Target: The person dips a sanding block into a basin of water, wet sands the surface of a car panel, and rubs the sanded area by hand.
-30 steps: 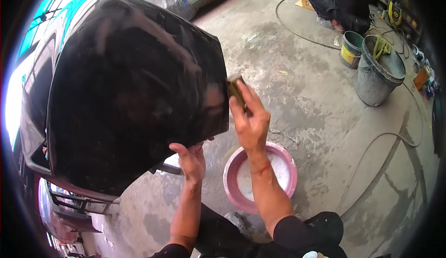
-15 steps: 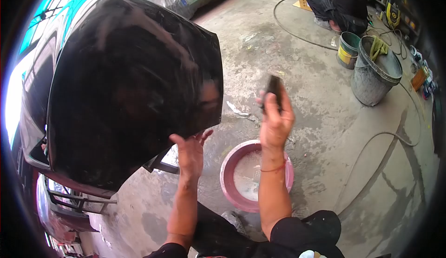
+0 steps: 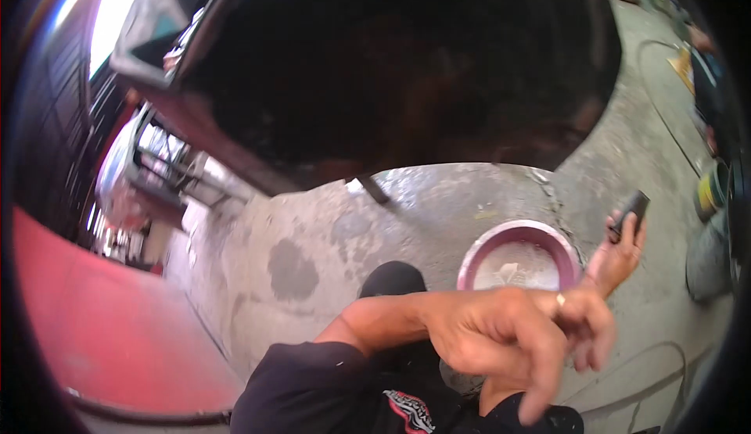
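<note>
A large glossy black car body panel fills the upper middle of the view. In front of me, my left hand reaches across to the right, a ring on one finger. Its fingers are loosely bent and apart, holding nothing, and the hand is slightly blurred. Farther right, my right hand grips a small dark block, raised clear of the panel. Between panel and hands, a pink basin with cloudy whitish liquid stands on the floor, partly covered by my left hand and forearm.
A red panel lies at the lower left. Metal stands are behind it. At right are a grey bucket, a smaller green and yellow bucket, a hose and part of another person. The concrete floor has wet patches.
My view has swung left and closer to the panel. My left hand has left the panel's lower edge and crossed rightward before me. The block stays in my right hand.
</note>
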A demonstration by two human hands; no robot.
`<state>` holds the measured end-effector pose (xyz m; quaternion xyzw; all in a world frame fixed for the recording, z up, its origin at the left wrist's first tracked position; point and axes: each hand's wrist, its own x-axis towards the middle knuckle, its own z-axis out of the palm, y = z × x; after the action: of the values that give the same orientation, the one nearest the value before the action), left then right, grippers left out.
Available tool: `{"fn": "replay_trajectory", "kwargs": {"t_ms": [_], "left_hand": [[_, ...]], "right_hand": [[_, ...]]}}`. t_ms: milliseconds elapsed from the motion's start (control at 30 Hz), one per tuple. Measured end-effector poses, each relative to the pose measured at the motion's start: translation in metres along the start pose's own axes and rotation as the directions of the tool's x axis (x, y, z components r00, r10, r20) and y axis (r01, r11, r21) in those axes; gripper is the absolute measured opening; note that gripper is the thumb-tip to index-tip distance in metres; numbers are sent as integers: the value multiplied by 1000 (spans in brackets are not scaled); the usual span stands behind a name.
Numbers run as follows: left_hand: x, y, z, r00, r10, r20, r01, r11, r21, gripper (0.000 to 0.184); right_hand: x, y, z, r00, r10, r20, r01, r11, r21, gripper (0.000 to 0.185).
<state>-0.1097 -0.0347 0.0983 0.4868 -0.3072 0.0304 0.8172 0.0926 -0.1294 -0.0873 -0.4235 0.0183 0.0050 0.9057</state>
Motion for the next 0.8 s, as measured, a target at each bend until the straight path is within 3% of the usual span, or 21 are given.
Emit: {"fn": "replay_trajectory", "kwargs": {"t_ms": [67,133,300,333,367,400,433,500,567,600,633,667,700,733,767,800], "left_hand": [[2,8,9,1000,17,-15,-17,1000,-12,20],[7,17,6,991,-11,133,28,992,-125,20],[6,-2,15,983,63,170,-25,976,-216,18],[4,-24,23,965,237,114,-202,945,-256,20],[3,-35,27,915,401,48,-372,883,-286,21],[2,-35,27,914,402,46,-373,881,-291,21],[1,-33,28,926,375,43,-344,886,-310,21],[-2,-20,25,936,348,57,-309,888,-340,21],[0,11,16,983,79,168,-28,958,-285,20],[3,2,23,979,81,188,-23,957,-291,20],[3,-17,37,968,238,74,-194,906,-377,19],[4,-26,44,926,374,-54,-358,822,-443,18],[4,-16,37,927,373,-38,-349,820,-454,18],[1,1,23,965,249,82,-211,924,-317,21],[-3,11,13,977,106,185,-76,984,-164,24],[-5,10,8,990,46,131,-42,999,-30,14]], "right_hand": [[4,1,-4,998,13,54,-12,1000,-8,41],[3,-2,0,997,-8,79,9,1000,-9,41],[-2,-2,2,998,7,64,-4,999,-51,39],[-1,-2,0,998,3,61,0,999,-53,39],[0,1,-1,984,45,174,-19,988,-152,37],[0,3,-4,955,101,278,-28,967,-254,36],[-9,-6,3,908,238,344,-56,884,-464,34],[-29,-16,20,684,496,536,12,726,-688,33],[-28,17,14,417,700,580,96,601,-794,32],[-30,44,5,355,751,556,181,529,-829,33],[-33,71,-5,297,801,520,266,453,-851,34],[-45,85,-7,353,827,438,364,310,-878,36],[-56,107,-17,415,783,464,518,216,-828,36],[-69,134,-31,535,724,435,598,39,-800,32],[-78,160,-47,587,682,436,621,-35,-783,26],[-88,186,-66,584,665,464,646,-35,-763,22]]}}
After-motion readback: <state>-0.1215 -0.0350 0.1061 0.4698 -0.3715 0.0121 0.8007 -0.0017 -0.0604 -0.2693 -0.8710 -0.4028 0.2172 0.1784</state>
